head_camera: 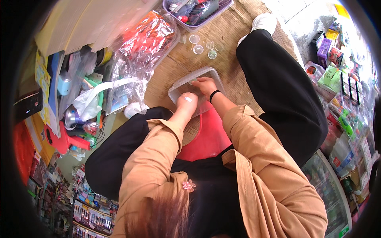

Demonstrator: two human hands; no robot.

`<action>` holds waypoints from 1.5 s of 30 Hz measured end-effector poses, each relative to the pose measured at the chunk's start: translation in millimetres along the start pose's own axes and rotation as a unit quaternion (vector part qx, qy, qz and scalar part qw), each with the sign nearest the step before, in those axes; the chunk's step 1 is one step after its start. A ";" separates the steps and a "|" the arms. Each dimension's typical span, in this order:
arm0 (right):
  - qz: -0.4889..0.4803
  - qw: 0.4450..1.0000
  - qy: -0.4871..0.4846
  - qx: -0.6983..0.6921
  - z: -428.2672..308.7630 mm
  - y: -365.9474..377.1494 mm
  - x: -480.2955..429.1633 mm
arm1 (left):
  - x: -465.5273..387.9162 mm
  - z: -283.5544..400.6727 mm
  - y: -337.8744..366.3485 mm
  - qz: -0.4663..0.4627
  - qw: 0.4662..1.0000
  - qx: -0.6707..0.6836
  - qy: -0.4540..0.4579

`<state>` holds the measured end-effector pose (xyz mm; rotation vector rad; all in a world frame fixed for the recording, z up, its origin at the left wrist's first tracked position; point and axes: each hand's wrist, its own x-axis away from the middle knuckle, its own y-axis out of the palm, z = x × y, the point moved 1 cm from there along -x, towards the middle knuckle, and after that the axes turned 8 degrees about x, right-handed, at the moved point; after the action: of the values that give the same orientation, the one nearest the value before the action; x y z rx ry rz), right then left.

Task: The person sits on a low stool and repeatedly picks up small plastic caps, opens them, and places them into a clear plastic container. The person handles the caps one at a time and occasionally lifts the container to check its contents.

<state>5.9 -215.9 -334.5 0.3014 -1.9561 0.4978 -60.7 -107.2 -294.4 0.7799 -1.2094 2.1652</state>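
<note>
Both my hands are over a clear plastic box [214, 74] on the wooden surface. My right hand [207, 86], with a black band at its wrist, reaches over the box's inside. Its fingertips pinch what looks like a small clear round piece [193, 81]. Beside it, toward the box's near left corner, my left hand [187, 101] is curled with its back up. A small white patch sits on that hand. Its fingertips are hidden, so what they hold cannot be seen. Beyond the box lie several small clear plastic cups [198, 49], one of them greenish [212, 54].
A red plastic stool seat [205, 136] lies between my legs. Top left is a tray with orange-red goods in clear wrap [148, 35]; beyond it stands a purple basket [195, 29] of packets. Cluttered goods line the left, including a red-handled item [79, 142], and the right [339, 89].
</note>
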 end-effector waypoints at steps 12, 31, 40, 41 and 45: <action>0.026 0.999 0.019 -0.024 0.9 -0.7 -1.6 | -14.6 -1.8 -2.9 -0.072 0.982 -0.161 0.059; -0.146 0.987 0.019 -0.057 -77.6 -36.4 82.8 | 115.5 3.3 -231.4 0.079 0.938 0.324 0.100; -0.334 0.905 -0.195 -0.176 -198.1 -86.8 232.0 | 211.4 21.6 -267.3 0.181 0.628 0.732 0.193; -0.336 0.902 -0.203 -0.179 -203.3 -91.9 245.5 | 210.4 22.7 -266.5 0.174 0.608 0.750 0.194; -0.372 0.880 -0.218 -0.202 -212.0 -104.3 282.1 | 202.1 27.4 -263.7 0.143 0.590 0.773 0.182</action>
<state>101.3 -204.6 20.8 0.9024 -2.1091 -0.5192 -12.4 23.3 8.5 0.5616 1.2184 3.0587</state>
